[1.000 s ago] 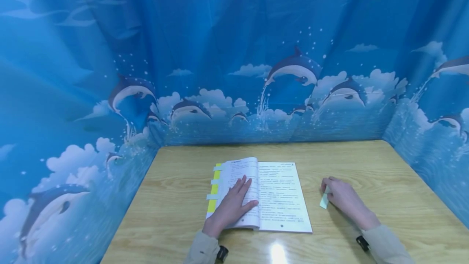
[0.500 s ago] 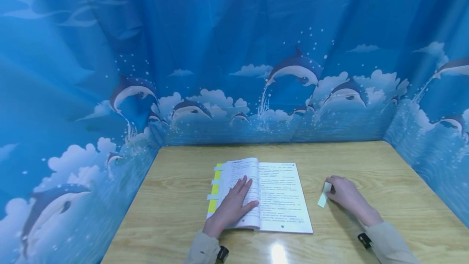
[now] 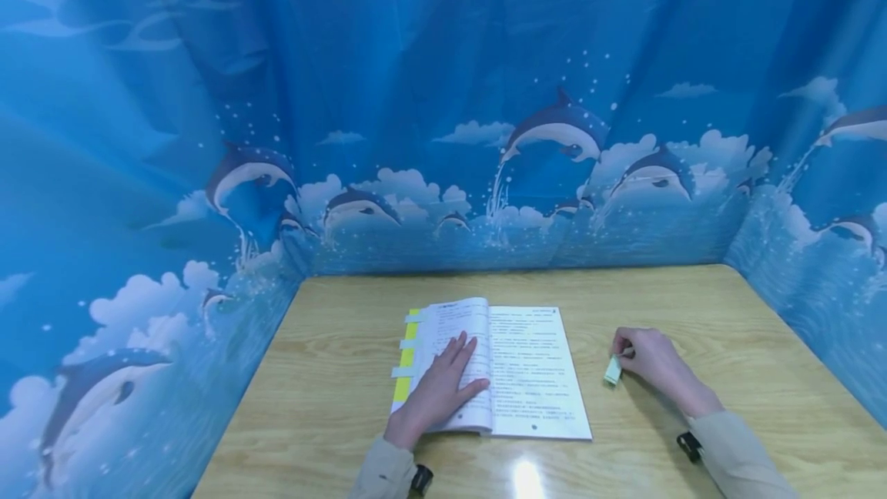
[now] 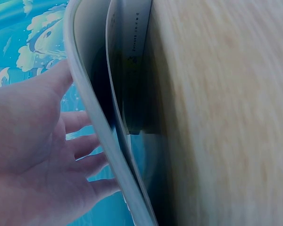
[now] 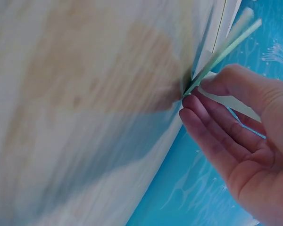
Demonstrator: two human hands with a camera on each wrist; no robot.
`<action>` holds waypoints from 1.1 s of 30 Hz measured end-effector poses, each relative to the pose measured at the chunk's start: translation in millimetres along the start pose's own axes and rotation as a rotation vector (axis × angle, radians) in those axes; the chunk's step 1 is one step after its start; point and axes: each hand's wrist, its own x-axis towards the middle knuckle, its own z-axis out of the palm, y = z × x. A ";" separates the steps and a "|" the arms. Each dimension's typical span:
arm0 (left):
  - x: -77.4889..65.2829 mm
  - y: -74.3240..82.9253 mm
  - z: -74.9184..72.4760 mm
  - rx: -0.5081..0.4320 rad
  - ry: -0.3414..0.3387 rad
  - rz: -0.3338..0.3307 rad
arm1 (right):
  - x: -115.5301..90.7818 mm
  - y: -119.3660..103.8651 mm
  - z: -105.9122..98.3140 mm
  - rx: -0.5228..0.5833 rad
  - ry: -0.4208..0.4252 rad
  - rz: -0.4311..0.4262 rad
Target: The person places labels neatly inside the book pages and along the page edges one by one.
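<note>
An open book [image 3: 530, 376] lies on the table, its left-hand pages bulging up toward the spine. My left hand [image 3: 440, 391] rests on the left page with fingers spread; in the left wrist view, the hand [image 4: 42, 150] is behind the curved edge of the pages [image 4: 101, 122]. To the right of the book, my right hand [image 3: 651, 364] pinches a small pale green pad of sticky notes [image 3: 613, 370] between thumb and fingers. Close up in the right wrist view, the pad [image 5: 236, 44] has its layers parted at the far end, and a pale strip [image 5: 233, 103] curves inside the hand.
Pale sticky tabs [image 3: 402, 372] stick out from the book's left side over a yellow strip [image 3: 401, 389]. The wooden table [image 3: 333, 345] ends at a blue dolphin-print curtain [image 3: 430, 229] behind and at both sides.
My right hand has shifted slightly and turned the green pad in its fingers; less of its length shows than half a second ago. My left hand stays in place on the page.
</note>
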 end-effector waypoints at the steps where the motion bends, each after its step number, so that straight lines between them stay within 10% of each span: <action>1: -0.3 0.0 -0.1 -0.002 0.000 0.001 | -0.1 0.1 -0.1 0.002 -0.001 0.002; 33: -0.7 0.6 -0.7 -0.007 0.006 0.007 | -3.2 5.7 -0.5 -0.022 0.012 -0.040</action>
